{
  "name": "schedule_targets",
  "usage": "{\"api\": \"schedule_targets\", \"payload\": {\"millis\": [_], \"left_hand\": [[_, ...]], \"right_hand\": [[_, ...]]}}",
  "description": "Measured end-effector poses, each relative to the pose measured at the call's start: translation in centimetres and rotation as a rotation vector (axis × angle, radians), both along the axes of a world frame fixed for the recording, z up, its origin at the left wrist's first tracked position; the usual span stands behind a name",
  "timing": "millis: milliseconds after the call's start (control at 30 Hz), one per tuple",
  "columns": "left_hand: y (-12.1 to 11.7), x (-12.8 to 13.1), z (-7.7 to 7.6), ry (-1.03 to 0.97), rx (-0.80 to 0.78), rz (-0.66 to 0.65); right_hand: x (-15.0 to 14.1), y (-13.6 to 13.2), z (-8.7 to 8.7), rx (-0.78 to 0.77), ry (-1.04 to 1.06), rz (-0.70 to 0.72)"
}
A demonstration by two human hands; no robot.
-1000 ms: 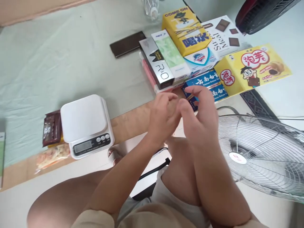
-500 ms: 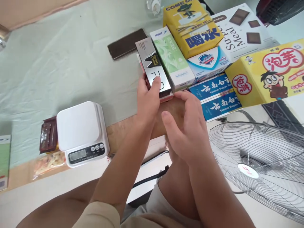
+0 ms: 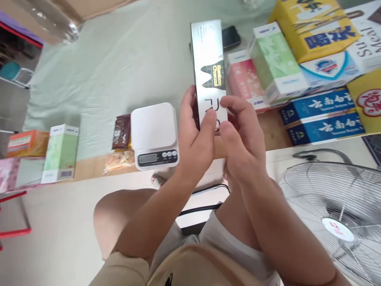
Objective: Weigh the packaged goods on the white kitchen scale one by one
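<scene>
A silver toothpaste box point(image 3: 207, 47) marked Bamboo Charcoal is held up at a tilt over the table's front part. My left hand point(image 3: 198, 135) is wrapped around its lower left side, with the thumb on the printed face. On the lower right edge, my right hand point(image 3: 245, 135) has its index finger and thumb against the box. Just right of it lies a red and white box point(image 3: 245, 77), beside a green and white box point(image 3: 278, 59). Partly covered by the silver box is a dark phone point(image 3: 231, 37).
A white kitchen scale point(image 3: 154, 127) stands left of my hands, beside a brown packet point(image 3: 121, 132). To the right are blue toothpaste boxes point(image 3: 324, 115), a Safeguard box point(image 3: 327, 67) and a yellow box point(image 3: 318, 29). A wire-caged fan point(image 3: 333, 214) stands at lower right. Farther left is another green box point(image 3: 61, 153).
My left hand has lifted the silver box off the row and brought it leftward, uncovering the red box. My right hand has come onto the silver box. The view has swung left.
</scene>
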State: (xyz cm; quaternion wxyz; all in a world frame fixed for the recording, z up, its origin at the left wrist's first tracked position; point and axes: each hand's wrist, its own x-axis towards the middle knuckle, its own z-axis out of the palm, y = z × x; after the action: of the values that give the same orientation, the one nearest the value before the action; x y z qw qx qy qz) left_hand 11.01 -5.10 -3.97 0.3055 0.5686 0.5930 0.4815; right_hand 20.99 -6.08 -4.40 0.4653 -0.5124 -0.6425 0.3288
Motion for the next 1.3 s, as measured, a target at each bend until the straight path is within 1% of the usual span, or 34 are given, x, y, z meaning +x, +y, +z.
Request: {"api": "schedule_targets", "payload": {"millis": [33,100,167,267,333,400,500,567,633,700,767,833,867,900,967,1033,1100,1200,1300], "left_hand": [[-1.2,-1.5,0.2,0.005,-0.002,0.009],[-3.3,-4.7,0.4,-0.016,-0.019,0.003],[-4.8,-7.7,0.4,0.069,-0.048,0.019],[-5.8,-11.3,0.3,0.179,-0.086,0.071],[-5.9,-12.9,0.2,0.253,-0.096,0.124],[-5.9,-13.9,0.0,0.318,-0.118,0.159],[-6.0,-14.8,-0.3,0.363,-0.172,0.147],[-6.4,-15.2,-0.7,0.412,-0.158,0.137],[-6.8,-15.6,-1.1,0.477,-0.079,0.160],[-7.1,-16.1,-1.5,0.520,0.053,0.206],[-7.2,-16.7,-1.7,0.519,0.179,0.235],[-7.2,-17.1,-1.7,0.489,0.259,0.220],[-7.1,-17.3,-1.6,0.477,0.274,0.200],[-7.1,-17.3,-1.6,0.475,0.273,0.187],[-7.2,-17.1,-1.5,0.506,0.225,0.205],[-7.3,-16.7,-1.5,0.553,0.161,0.242],[-7.5,-16.3,-1.6,0.572,0.151,0.238],[-7.5,-15.7,-2.0,0.534,0.246,0.182],[-7.5,-15.3,-2.3,0.467,0.373,0.170]], "right_hand": [[-0.9,-0.2,-0.3,-0.004,0.035,0.052],[-2.7,-0.5,-1.0,0.032,0.039,0.126],[-4.8,-0.7,-1.8,0.114,-0.023,0.151],[-7.8,-1.0,-2.7,0.226,-0.127,0.154],[-9.4,-1.2,-3.1,0.270,-0.201,0.149],[-10.6,-1.2,-3.3,0.307,-0.272,0.141],[-11.5,-1.1,-3.7,0.351,-0.328,0.154],[-11.6,-1.0,-4.0,0.378,-0.371,0.156],[-11.6,-0.9,-4.2,0.417,-0.428,0.141],[-11.5,-0.8,-4.3,0.455,-0.472,0.128],[-11.4,-0.6,-4.2,0.474,-0.481,0.137],[-11.3,-0.6,-4.0,0.495,-0.477,0.174],[-11.4,-0.7,-3.9,0.506,-0.484,0.199],[-11.4,-0.8,-3.8,0.511,-0.501,0.216],[-11.5,-1.2,-3.7,0.496,-0.566,0.217],[-11.4,-1.6,-3.7,0.433,-0.646,0.198],[-11.3,-1.8,-3.7,0.370,-0.699,0.203],[-10.9,-1.7,-3.7,0.352,-0.695,0.235],[-10.8,-1.4,-3.8,0.411,-0.620,0.225]]}}
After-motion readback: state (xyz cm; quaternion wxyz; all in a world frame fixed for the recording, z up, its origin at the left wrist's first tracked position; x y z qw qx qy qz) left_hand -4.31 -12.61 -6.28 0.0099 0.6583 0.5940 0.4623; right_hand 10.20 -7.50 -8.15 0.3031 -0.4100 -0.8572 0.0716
